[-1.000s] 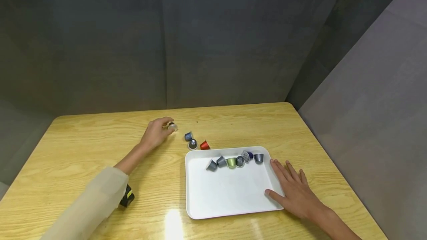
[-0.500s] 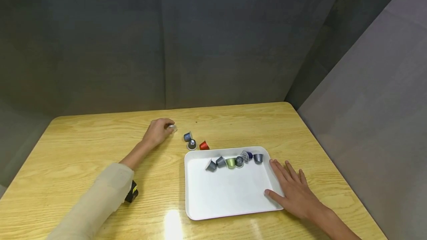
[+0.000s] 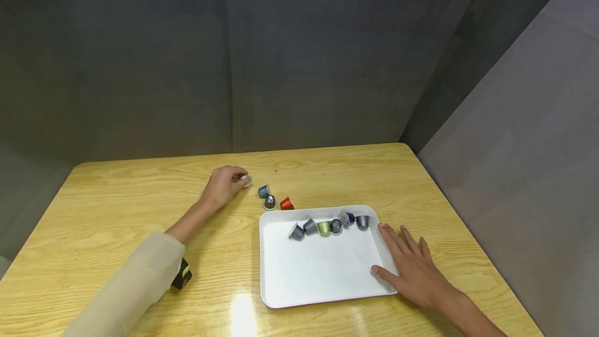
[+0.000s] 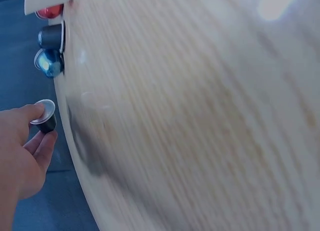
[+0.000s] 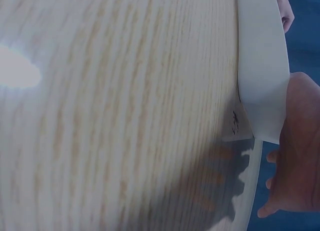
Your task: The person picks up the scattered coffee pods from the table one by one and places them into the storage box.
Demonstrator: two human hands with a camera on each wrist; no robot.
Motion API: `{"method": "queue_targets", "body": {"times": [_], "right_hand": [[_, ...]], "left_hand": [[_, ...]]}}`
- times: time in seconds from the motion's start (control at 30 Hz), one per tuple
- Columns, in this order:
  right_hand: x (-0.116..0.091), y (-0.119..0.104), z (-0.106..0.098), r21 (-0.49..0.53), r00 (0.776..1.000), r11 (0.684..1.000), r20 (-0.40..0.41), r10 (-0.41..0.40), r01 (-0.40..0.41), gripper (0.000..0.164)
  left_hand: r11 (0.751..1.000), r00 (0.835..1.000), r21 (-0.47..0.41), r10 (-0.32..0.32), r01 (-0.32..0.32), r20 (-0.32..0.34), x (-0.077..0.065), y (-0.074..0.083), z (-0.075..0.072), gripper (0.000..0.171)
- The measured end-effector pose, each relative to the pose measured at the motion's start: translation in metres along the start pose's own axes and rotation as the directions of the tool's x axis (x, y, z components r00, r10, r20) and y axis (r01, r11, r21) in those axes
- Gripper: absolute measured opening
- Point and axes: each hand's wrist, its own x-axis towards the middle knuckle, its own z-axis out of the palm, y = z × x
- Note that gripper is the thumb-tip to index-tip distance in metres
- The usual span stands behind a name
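Capsule (image 4: 47,117), where?
Past the far-left corner of the tray (image 3: 323,269), in the left hand (image 3: 221,186), fingers pinching it.
Right hand (image 3: 414,274)?
Fingers spread, fairly straight, touching the tray's right rim.

A dark grey wall (image 3: 327,56) stands behind the table's far edge, with an upright seam (image 3: 228,66) a little left of its middle. To my right, a paler grey wall (image 3: 529,118) slants away, and a darker band (image 3: 449,66) runs between the two. The wooden table (image 3: 117,212) is pale yellow, streaked with grain, its far corners rounded; light glares white (image 3: 243,316) on its near part.
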Motion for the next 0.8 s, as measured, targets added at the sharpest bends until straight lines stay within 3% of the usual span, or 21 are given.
{"method": "queue_targets", "body": {"times": [0.27, 0.63, 0.8], "right_hand": [[0.000, 0.001, 0.000, 0.013, 1.000, 1.000, 0.008, 0.008, -0.008, 0.089], [0.001, 0.004, 0.005, 0.030, 0.999, 0.999, -0.044, -0.022, 0.023, 0.088], [0.002, 0.004, 0.005, 0.026, 0.999, 1.000, -0.031, -0.012, 0.013, 0.088]], "left_hand": [[0.999, 0.999, -0.039, 0.038, -0.037, 0.031, -0.010, 0.016, 0.000, 0.026], [0.993, 0.996, -0.076, 0.092, -0.092, -0.007, -0.018, 0.036, -0.006, 0.025], [0.988, 0.995, -0.124, 0.097, -0.097, -0.002, -0.022, 0.046, -0.008, 0.022]]}}
